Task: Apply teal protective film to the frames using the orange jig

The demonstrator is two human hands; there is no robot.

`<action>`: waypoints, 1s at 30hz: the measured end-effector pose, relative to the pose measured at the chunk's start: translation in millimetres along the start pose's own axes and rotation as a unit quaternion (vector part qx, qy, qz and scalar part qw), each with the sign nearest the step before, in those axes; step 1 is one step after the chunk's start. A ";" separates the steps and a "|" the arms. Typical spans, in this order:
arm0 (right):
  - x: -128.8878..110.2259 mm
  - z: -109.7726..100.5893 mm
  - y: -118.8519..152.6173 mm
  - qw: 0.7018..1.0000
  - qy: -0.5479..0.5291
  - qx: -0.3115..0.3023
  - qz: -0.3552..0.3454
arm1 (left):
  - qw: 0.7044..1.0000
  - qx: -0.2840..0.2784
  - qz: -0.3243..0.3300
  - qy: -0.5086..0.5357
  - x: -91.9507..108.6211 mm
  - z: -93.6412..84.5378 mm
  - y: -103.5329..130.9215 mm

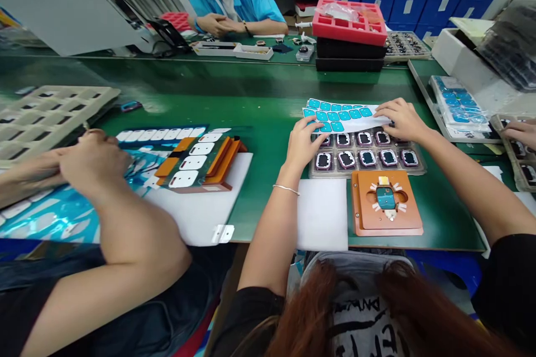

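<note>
Several white sticker sheets (pixel 349 123) with rows of blue rounded-square stickers lie fanned between my two hands, above a clear plastic tray (pixel 348 173). My left hand (pixel 302 144) pinches their left end, thumb and fingers at the edge. At the right end, my right hand (pixel 402 118) grips the sheets with its fingertips. Rows of dark watch-like cases (pixel 367 158) with white inner parts fill the tray; the sheets cover its far part. Just in front of the tray sits an orange-brown fixture block (pixel 360 217) with a teal-faced rounded piece (pixel 386 198) in its centre.
A white foam pad (pixel 321 217) lies left of the fixture. Further left, a co-worker's hands (pixel 94 159) work near blue film and another orange fixture (pixel 221 162). Stacked red and black trays (pixel 350 25) stand across the table. Another person's hand (pixel 521 133) shows at far right.
</note>
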State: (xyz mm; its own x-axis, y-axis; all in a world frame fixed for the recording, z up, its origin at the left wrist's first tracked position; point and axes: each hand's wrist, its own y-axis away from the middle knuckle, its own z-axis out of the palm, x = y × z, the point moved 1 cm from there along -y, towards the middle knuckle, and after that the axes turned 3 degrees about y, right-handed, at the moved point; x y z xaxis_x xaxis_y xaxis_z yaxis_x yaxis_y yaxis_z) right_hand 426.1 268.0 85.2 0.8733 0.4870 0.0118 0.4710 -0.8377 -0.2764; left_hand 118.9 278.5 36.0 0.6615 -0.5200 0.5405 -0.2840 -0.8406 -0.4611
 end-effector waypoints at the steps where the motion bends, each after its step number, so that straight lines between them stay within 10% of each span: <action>1: -1.0 -1.8 4.1 1.000 0.000 0.008 0.013 | 1.000 -0.015 -0.012 -0.009 0.6 -0.3 0.7; 9: -24.5 5.2 51.0 0.999 -0.043 -0.028 0.011 | 0.992 -0.064 -0.074 -0.079 21.9 -9.5 17.0; 15: -32.5 8.4 62.7 0.945 -0.257 0.159 0.125 | 0.994 -0.005 0.094 -0.061 56.8 -18.1 42.4; 20: -66.6 -26.3 94.9 0.868 -0.453 0.161 0.123 | 0.962 -0.036 0.262 0.075 84.6 -16.4 54.2; 25: -102.4 -58.3 124.8 0.920 -0.382 0.076 0.046 | 0.905 -0.159 0.349 0.185 104.0 -12.0 67.3; 30: -110.8 -66.4 130.6 0.954 -0.296 0.032 -0.028 | 0.897 -0.168 0.358 0.198 107.0 -6.7 72.9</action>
State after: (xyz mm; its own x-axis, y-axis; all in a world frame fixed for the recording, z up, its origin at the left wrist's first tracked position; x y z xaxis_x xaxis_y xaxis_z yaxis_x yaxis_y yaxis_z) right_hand 399.0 88.3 111.6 0.6140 0.6005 -0.5122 0.4890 -0.7989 -0.3503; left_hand 164.3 160.5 64.9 -0.0534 -0.9022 0.4280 -0.7754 -0.2326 -0.5871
